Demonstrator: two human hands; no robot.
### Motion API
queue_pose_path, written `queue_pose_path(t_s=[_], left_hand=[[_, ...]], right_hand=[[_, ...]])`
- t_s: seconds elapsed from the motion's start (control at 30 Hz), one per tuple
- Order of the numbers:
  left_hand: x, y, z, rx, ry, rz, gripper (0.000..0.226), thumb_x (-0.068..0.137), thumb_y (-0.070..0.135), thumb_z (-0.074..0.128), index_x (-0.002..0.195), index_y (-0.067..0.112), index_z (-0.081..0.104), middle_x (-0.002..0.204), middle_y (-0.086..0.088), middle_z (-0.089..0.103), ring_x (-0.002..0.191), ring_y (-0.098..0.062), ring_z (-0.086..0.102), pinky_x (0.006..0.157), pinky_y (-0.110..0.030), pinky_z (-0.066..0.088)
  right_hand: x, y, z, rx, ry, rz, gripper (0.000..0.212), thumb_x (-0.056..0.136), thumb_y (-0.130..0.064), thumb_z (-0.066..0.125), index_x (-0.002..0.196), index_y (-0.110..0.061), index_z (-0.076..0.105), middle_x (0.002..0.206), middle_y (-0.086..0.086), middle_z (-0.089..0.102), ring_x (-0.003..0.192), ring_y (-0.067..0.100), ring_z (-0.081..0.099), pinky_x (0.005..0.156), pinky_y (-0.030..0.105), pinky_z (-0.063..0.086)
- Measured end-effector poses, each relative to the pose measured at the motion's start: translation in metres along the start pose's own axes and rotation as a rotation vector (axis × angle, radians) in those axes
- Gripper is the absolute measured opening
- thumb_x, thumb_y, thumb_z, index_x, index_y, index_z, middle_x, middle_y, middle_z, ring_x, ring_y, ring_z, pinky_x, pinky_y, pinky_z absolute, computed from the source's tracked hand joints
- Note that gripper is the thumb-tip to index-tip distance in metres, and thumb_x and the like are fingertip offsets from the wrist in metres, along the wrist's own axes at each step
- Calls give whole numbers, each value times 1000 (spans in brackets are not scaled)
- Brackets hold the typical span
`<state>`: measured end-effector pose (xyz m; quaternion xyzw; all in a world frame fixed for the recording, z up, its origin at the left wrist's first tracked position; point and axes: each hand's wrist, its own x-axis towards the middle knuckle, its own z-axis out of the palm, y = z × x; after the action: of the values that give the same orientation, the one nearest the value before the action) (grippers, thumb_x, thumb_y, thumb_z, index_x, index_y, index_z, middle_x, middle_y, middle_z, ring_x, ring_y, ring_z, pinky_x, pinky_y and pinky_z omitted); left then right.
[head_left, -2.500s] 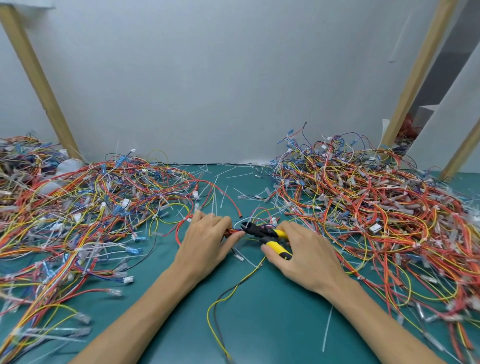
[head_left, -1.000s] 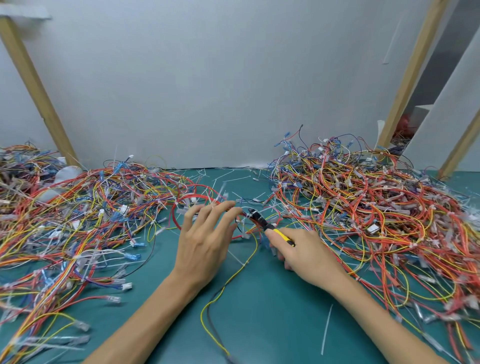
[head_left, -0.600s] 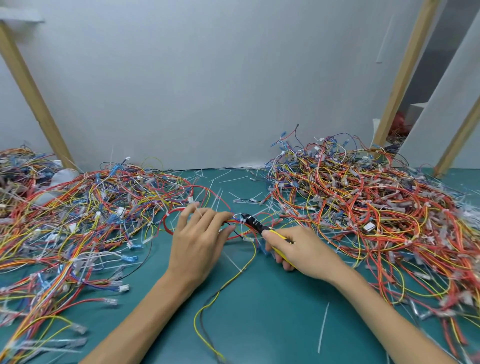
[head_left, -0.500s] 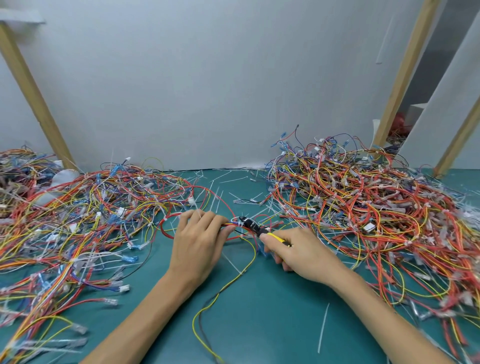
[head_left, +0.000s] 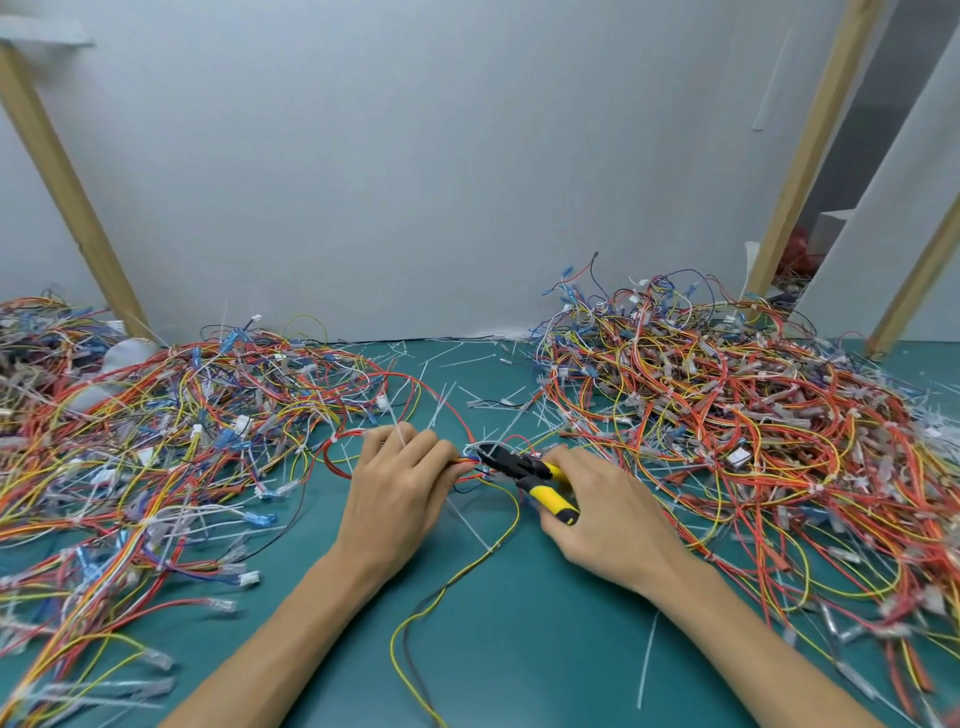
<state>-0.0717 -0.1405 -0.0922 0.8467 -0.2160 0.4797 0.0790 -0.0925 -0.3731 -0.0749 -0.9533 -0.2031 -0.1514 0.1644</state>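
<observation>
My left hand grips a small wire bundle of red, blue and yellow strands on the green table, fingers curled over it. My right hand holds yellow-handled cutters, the handles spread apart. The black jaws point left and sit at the bundle just past my left fingertips. A white cable tie sticks up over my left knuckles. From the bundle a yellow and a dark wire trail toward me.
A big tangle of wires covers the table's left side and a taller heap fills the right. Cut white tie pieces lie scattered on the green mat. Wooden posts lean against the white wall.
The cutters' handles have spread open in my right hand and the jaws sit closer to my left fingertips. My left hand's fingers closed down over the bundle from a raised, splayed pose.
</observation>
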Motion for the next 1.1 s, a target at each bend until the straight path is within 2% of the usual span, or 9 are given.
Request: queue_pose_path(t_s=[0.07, 0.13, 0.23, 0.37, 0.5, 0.63, 0.7, 1.1], left_hand=[[-1, -1, 0, 0, -8, 8, 34, 99, 37, 50, 77, 15, 63, 72, 2, 55, 73, -24, 48, 79, -32, 37], [-1, -1, 0, 6, -13, 14, 35, 99, 38, 49, 77, 14, 63, 71, 2, 55, 72, -24, 49, 79, -32, 38], [-2, -1, 1, 13, -21, 16, 34, 98, 37, 51, 77, 15, 63, 71, 3, 55, 73, -24, 51, 80, -32, 38], [-2, 0, 1, 9, -17, 26, 34, 99, 38, 51, 77, 15, 62, 72, 3, 54, 74, -24, 50, 80, -32, 38], [-2, 0, 1, 4, -11, 24, 32, 98, 37, 52, 76, 15, 62, 71, 3, 54, 74, -23, 49, 80, -32, 38], [-2, 0, -1, -6, -18, 17, 32, 97, 37, 53, 76, 15, 64, 71, 3, 54, 74, -23, 49, 80, -32, 38], [-1, 0, -1, -15, -18, 14, 34, 98, 38, 51, 76, 14, 64, 71, 3, 55, 74, -24, 50, 80, -32, 38], [0, 2, -4, 16, 3, 67, 31, 97, 35, 56, 75, 15, 63, 70, 2, 53, 71, -25, 53, 77, -34, 40]], right_hand=[[0, 0, -1, -13, 1, -11, 29, 85, -42, 60, 109, -28, 50, 88, -15, 43, 83, 15, 47, 65, 26, 25], [1, -1, -3, -34, 1, -7, 24, 85, -40, 60, 103, -27, 50, 83, -14, 43, 77, 14, 41, 63, 28, 26], [2, -1, -7, -53, -13, 21, 20, 84, -39, 61, 91, -27, 46, 75, -11, 46, 72, 16, 42, 57, 31, 30], [1, -1, -10, -18, -48, 60, 24, 79, -40, 60, 78, -24, 42, 64, -9, 44, 65, 19, 44, 52, 31, 27], [0, -2, -6, 22, -73, 85, 21, 76, -33, 56, 72, -24, 38, 65, -6, 44, 63, 20, 44, 48, 32, 28], [0, 0, -4, -10, -33, 77, 18, 83, -31, 58, 87, -29, 41, 81, -8, 45, 79, 23, 49, 59, 35, 40], [0, 0, -4, -40, -2, 79, 19, 84, -34, 59, 92, -31, 42, 85, -8, 47, 82, 23, 50, 61, 34, 37], [0, -5, -1, -132, -14, 116, 17, 86, -39, 55, 97, -30, 45, 81, -5, 52, 78, 25, 51, 57, 33, 31]])
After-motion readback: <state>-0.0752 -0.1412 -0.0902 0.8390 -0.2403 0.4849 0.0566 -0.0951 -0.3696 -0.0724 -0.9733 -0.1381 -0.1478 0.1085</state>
